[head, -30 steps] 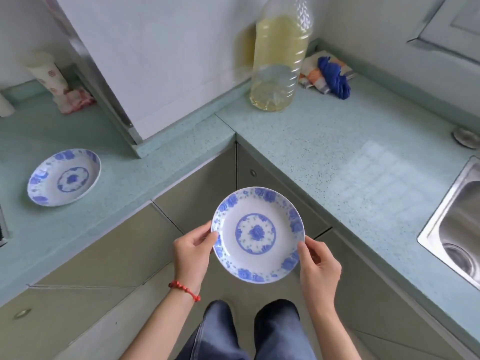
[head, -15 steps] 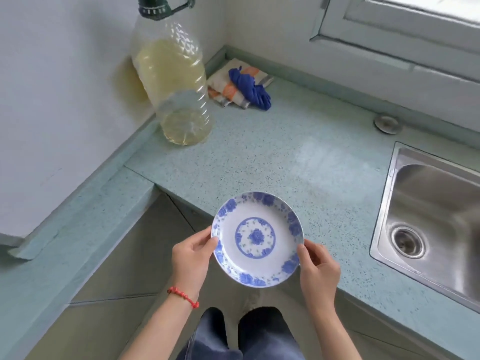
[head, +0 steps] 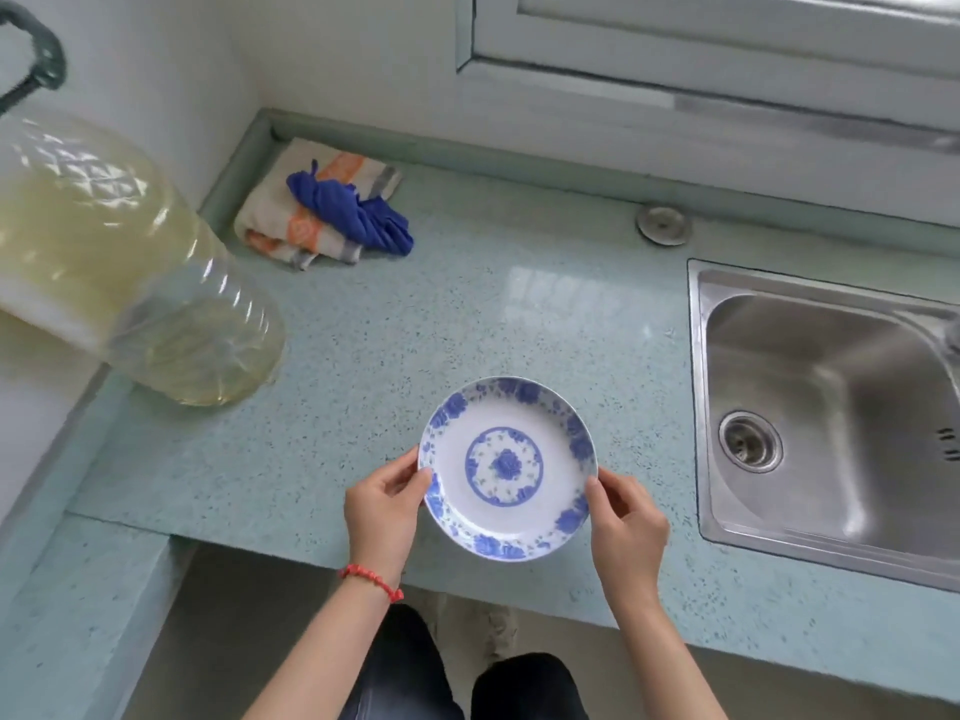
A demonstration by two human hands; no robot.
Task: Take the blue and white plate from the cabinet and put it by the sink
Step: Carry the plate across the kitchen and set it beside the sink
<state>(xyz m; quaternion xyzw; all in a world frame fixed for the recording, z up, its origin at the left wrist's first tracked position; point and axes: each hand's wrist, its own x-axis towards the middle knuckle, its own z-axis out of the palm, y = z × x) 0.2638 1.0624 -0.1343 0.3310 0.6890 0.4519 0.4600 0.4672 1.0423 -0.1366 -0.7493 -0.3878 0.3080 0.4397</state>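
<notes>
Plate [head: 507, 469], blue-and-white floral, no legible writing, pinched at opposite rims by left hand [head: 384, 504] and right hand [head: 626, 517] over countertop [head: 467, 314], left of steel sink [head: 831, 407]; oil bottle [head: 130, 283] and folded cloths [head: 324, 210] behind.

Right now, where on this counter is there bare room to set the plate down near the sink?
The plate, held by the left hand and right hand, is over the widest bare stretch of counter, bordered by the oil jug, the folded cloths and the sink. The back left corner is crowded.
</notes>
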